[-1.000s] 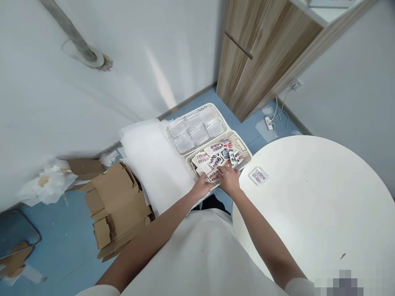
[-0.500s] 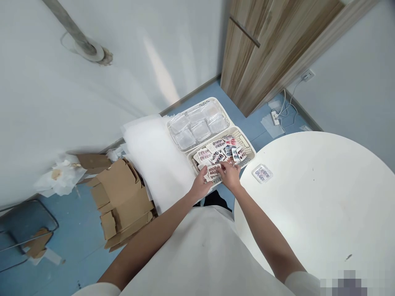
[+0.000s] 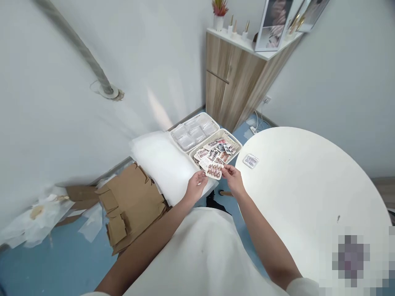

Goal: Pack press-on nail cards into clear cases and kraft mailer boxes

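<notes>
A white card of press-on nails with rows of brownish-pink nails is held up at the near edge of a cream perforated basket. My right hand pinches its right edge between thumb and fingers. At its left edge are the closed fingers of my left hand, which seem to grip it too. Several more nail cards in various colours lie piled in the basket. Behind it, a second basket holds clear plastic boxes.
A round white table stands on the right, with a clear case of nails near its edge. White foam sheets lie left of the baskets. Flattened cardboard is on the floor at left. A wooden cabinet stands behind.
The nail card has been lifted out of the basket toward me, and both hands have come back with it. My view has tilted up, showing the cabinet top.
</notes>
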The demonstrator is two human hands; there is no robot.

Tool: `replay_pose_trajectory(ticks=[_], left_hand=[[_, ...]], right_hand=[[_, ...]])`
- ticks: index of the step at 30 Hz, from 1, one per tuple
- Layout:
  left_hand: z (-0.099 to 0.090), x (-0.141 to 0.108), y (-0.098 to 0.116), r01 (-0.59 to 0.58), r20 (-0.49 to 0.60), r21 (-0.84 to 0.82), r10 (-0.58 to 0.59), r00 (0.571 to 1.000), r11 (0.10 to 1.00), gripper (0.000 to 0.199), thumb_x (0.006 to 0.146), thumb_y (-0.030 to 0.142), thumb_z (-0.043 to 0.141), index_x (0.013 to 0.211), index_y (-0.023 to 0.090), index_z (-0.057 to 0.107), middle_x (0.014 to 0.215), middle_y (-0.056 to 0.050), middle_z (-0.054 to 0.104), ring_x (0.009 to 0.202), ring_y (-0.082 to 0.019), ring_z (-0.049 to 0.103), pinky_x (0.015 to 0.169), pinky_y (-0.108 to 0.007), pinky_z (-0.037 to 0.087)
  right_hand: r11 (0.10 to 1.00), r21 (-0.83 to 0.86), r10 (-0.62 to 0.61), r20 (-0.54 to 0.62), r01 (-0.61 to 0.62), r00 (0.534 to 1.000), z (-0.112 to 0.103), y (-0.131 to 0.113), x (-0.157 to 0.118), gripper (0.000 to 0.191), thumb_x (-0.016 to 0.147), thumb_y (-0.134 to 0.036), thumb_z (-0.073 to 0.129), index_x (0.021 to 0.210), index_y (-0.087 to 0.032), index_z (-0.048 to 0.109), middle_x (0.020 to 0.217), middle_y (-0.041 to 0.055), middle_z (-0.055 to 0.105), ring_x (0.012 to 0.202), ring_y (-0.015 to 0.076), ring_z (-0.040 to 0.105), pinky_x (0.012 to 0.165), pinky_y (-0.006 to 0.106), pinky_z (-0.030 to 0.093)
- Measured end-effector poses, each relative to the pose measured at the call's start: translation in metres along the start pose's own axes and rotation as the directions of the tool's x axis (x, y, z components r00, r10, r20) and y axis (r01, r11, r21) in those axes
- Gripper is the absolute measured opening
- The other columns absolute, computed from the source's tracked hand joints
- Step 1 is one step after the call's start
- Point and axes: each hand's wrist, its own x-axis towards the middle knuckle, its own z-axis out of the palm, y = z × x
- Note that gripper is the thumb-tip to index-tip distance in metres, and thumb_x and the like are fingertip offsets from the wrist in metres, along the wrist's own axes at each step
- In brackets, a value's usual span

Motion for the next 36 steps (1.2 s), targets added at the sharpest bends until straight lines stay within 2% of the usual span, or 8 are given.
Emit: replay_pose_trajectory(ticks=[8, 12, 17, 21, 26, 29, 33, 36], left_hand=[[0.007, -0.053, -0.02, 0.036, 0.169, -0.086, -0.021, 0.985, 0.996, 0.03, 0.071, 0.044, 0.057, 0.083, 0.016, 0.056, 0.081, -0.004, 0.065, 0.077, -0.016, 0.062, 0.072, -0.028, 0.046], [0.016, -0.065, -0.022, 0.012, 0.266, -0.084, 0.011, 0.964, 0.996, 0.031, 0.07, 0.044, 0.058, 0.082, 0.016, 0.056, 0.079, -0.004, 0.066, 0.072, -0.015, 0.062, 0.073, -0.03, 0.046], [0.033, -0.067, -0.022, -0.086, 0.42, -0.002, 0.079, 0.904, 0.996, 0.028, 0.072, 0.042, 0.055, 0.079, 0.015, 0.056, 0.077, -0.004, 0.065, 0.07, -0.015, 0.061, 0.072, -0.031, 0.048], [0.055, -0.064, -0.02, -0.222, 0.581, 0.098, 0.125, 0.804, 0.97, 0.027, 0.076, 0.038, 0.05, 0.084, 0.014, 0.059, 0.081, -0.005, 0.065, 0.073, -0.016, 0.06, 0.07, -0.029, 0.047], [0.097, -0.069, -0.015, -0.423, 0.765, 0.186, 0.14, 0.629, 0.887, 0.028, 0.079, 0.036, 0.046, 0.086, 0.015, 0.062, 0.081, -0.004, 0.064, 0.073, -0.016, 0.058, 0.067, -0.027, 0.046], [0.124, -0.074, -0.012, -0.488, 0.81, 0.202, 0.135, 0.571, 0.849, 0.026, 0.079, 0.035, 0.046, 0.086, 0.016, 0.062, 0.082, -0.004, 0.064, 0.075, -0.016, 0.058, 0.067, -0.026, 0.045], [0.153, -0.072, -0.011, -0.461, 0.787, 0.237, 0.11, 0.608, 0.855, 0.026, 0.076, 0.033, 0.049, 0.092, 0.016, 0.059, 0.073, -0.002, 0.061, 0.065, -0.013, 0.056, 0.06, -0.024, 0.043], [0.171, -0.065, -0.011, -0.406, 0.764, 0.247, 0.08, 0.64, 0.88, 0.029, 0.074, 0.033, 0.053, 0.096, 0.016, 0.055, 0.066, 0.001, 0.055, 0.058, -0.011, 0.053, 0.055, -0.023, 0.042]], right_hand=[[0.997, 0.073, 0.0, -0.163, 0.013, 0.987, -0.011, 0.024, -0.095, 0.027, 0.067, -0.042, 0.061, 0.079, -0.018, 0.057, 0.069, 0.0007, 0.061, 0.061, 0.0118, 0.056, 0.061, 0.027, 0.045], [0.998, 0.069, 0.012, -0.185, 0.001, 0.983, -0.024, 0.035, -0.131, 0.027, 0.066, -0.042, 0.062, 0.08, -0.019, 0.057, 0.069, 0.0014, 0.063, 0.063, 0.0141, 0.058, 0.062, 0.028, 0.045], [0.999, 0.044, -0.009, -0.269, 0.021, 0.963, -0.048, 0.031, -0.163, 0.033, 0.065, -0.04, 0.063, 0.091, -0.02, 0.059, 0.083, 0.0042, 0.065, 0.074, 0.0159, 0.06, 0.07, 0.031, 0.045], [0.999, -0.012, -0.051, -0.377, 0.051, 0.925, -0.075, 0.025, -0.181, 0.036, 0.066, -0.04, 0.063, 0.096, -0.019, 0.059, 0.091, 0.0056, 0.063, 0.082, 0.0163, 0.058, 0.077, 0.032, 0.045], [0.994, -0.073, -0.106, -0.366, 0.085, 0.925, -0.11, 0.024, -0.194, 0.029, 0.068, -0.037, 0.061, 0.09, -0.019, 0.061, 0.087, 0.0054, 0.063, 0.079, 0.016, 0.058, 0.074, 0.032, 0.046], [0.99, -0.123, -0.112, -0.346, 0.073, 0.932, -0.131, 0.024, -0.197, 0.022, 0.068, -0.034, 0.06, 0.084, -0.018, 0.062, 0.079, 0.0038, 0.062, 0.073, 0.015, 0.057, 0.069, 0.03, 0.046], [0.969, -0.242, -0.123, -0.269, 0.057, 0.955, -0.161, 0.022, -0.198, 0.025, 0.071, -0.026, 0.053, 0.094, -0.019, 0.06, 0.088, 0.0042, 0.06, 0.069, 0.0122, 0.055, 0.066, 0.029, 0.046], [0.923, -0.374, -0.152, -0.141, 0.089, 0.978, -0.184, 0.023, -0.197, 0.042, 0.071, -0.02, 0.051, 0.113, -0.023, 0.053, 0.096, 0.0043, 0.057, 0.066, 0.0097, 0.052, 0.067, 0.029, 0.046]])
